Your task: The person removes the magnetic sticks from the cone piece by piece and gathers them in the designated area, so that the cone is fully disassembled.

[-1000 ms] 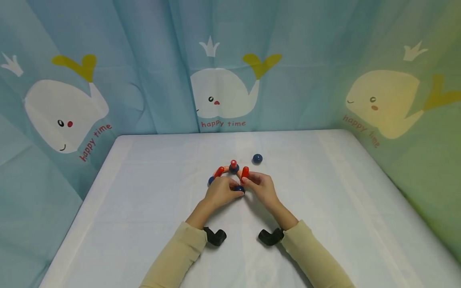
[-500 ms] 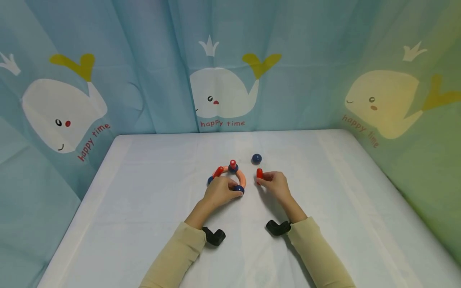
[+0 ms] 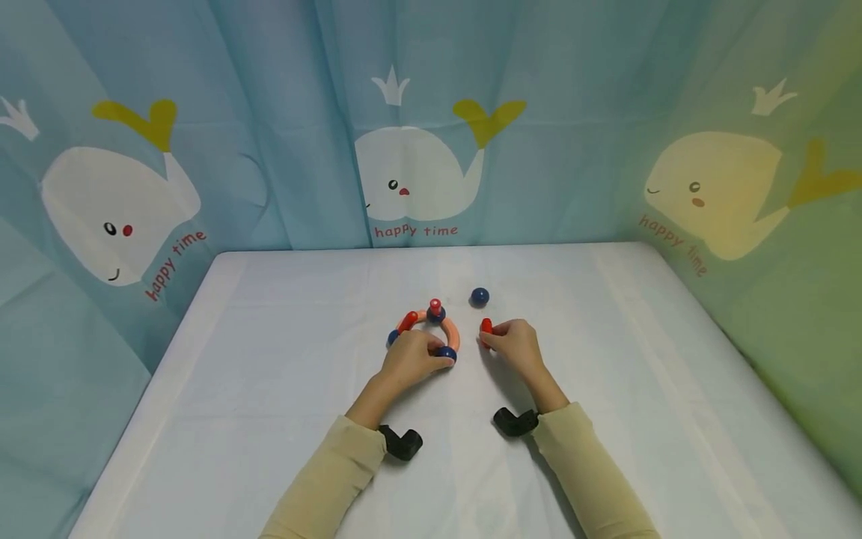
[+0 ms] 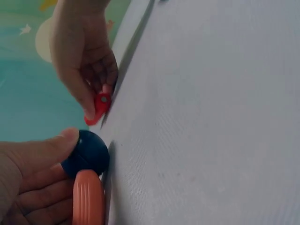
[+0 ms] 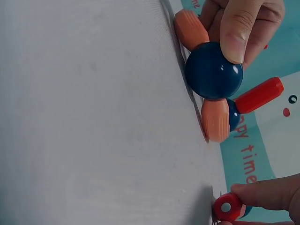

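Orange curved rods (image 3: 452, 335) and blue balls make a ring on the table. My left hand (image 3: 412, 355) pinches the ring's near blue ball (image 5: 213, 70), thumb on its upper side; orange rods run off two sides of that ball. At the ring's back, a red rod (image 3: 435, 306) stands up from another blue ball (image 3: 436, 318). A second red rod (image 3: 407, 322) leans up at the left, partly behind my left hand. Right of the ring, my right hand (image 3: 517, 346) pinches a separate red rod (image 3: 486, 335) between thumb and fingers; its end shows a pale round spot (image 5: 226, 207).
A loose blue ball (image 3: 480, 297) lies behind my right hand, back right of the ring. The white table (image 3: 303, 359) ends at a curtain (image 3: 283, 150) printed with whales. Black wrist devices (image 3: 402, 443) stick out from both sleeves.
My right hand has drawn the red rod away from the ring to the right, baring the right-hand orange rod. Since then the rod has dipped slightly. My left hand stays on the ball.
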Motion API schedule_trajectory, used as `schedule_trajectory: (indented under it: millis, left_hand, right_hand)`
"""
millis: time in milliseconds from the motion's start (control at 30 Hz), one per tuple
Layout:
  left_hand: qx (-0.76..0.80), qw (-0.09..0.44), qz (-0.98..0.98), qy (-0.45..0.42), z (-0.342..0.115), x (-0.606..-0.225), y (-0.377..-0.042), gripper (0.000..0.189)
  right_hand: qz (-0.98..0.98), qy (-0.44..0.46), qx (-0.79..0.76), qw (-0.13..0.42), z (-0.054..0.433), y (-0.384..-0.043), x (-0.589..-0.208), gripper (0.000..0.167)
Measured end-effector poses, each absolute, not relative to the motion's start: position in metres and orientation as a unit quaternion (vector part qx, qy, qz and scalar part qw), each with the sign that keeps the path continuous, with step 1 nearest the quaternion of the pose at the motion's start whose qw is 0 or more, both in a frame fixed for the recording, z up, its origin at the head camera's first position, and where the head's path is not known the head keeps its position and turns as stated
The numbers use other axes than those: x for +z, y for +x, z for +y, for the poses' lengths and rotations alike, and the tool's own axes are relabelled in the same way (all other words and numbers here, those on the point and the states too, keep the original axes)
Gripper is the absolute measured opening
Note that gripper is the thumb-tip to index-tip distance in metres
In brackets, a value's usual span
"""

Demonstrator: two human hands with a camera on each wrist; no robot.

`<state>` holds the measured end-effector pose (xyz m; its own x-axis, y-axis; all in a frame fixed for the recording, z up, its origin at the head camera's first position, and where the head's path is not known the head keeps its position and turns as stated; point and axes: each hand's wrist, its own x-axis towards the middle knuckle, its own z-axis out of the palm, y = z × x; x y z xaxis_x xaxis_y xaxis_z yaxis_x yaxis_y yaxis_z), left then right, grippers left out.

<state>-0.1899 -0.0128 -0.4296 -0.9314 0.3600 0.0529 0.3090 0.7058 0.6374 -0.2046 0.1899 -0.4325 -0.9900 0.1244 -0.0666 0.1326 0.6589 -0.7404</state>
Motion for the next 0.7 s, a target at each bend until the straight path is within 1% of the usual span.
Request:
schedule_trajectory:
  millis: [100, 200, 267, 333, 433, 500, 567, 633, 700]
  left_hand:
    - [0.331, 0.034, 0.925, 0.184, -0.013, -0.428, -0.188, 0.031]
    - [0.351, 0.033, 0.918, 0.184, -0.018, -0.424, -0.184, 0.04]
    - [0.397, 0.036, 0.898, 0.187, -0.024, -0.421, -0.181, 0.043]
    - [0.466, 0.03, 0.862, 0.196, -0.033, -0.417, -0.179, 0.042]
    - [0.581, -0.005, 0.788, 0.203, -0.049, -0.412, -0.178, 0.038]
    - [0.636, -0.049, 0.743, 0.201, -0.06, -0.411, -0.179, 0.035]
    - [0.668, -0.093, 0.713, 0.193, -0.071, -0.412, -0.182, 0.035]
    - [0.683, -0.125, 0.697, 0.178, -0.079, -0.417, -0.187, 0.038]
    - [0.68, -0.131, 0.705, 0.153, -0.084, -0.423, -0.191, 0.043]
  right_hand:
    - [0.912, 0.075, -0.404, 0.004, 0.188, -0.206, -0.433, 0.025]
    - [0.913, 0.077, -0.401, 0.001, 0.186, -0.207, -0.433, 0.026]
    - [0.915, 0.076, -0.397, 0.001, 0.186, -0.207, -0.434, 0.026]
    - [0.918, 0.075, -0.388, -0.006, 0.187, -0.207, -0.433, 0.028]
    - [0.922, 0.071, -0.379, -0.026, 0.188, -0.205, -0.432, 0.033]
    - [0.92, 0.072, -0.382, -0.051, 0.189, -0.204, -0.431, 0.035]
    - [0.914, 0.07, -0.393, -0.076, 0.189, -0.203, -0.429, 0.035]
    - [0.906, 0.064, -0.405, -0.107, 0.188, -0.202, -0.427, 0.033]
    - [0.9, 0.051, -0.412, -0.133, 0.184, -0.202, -0.426, 0.031]
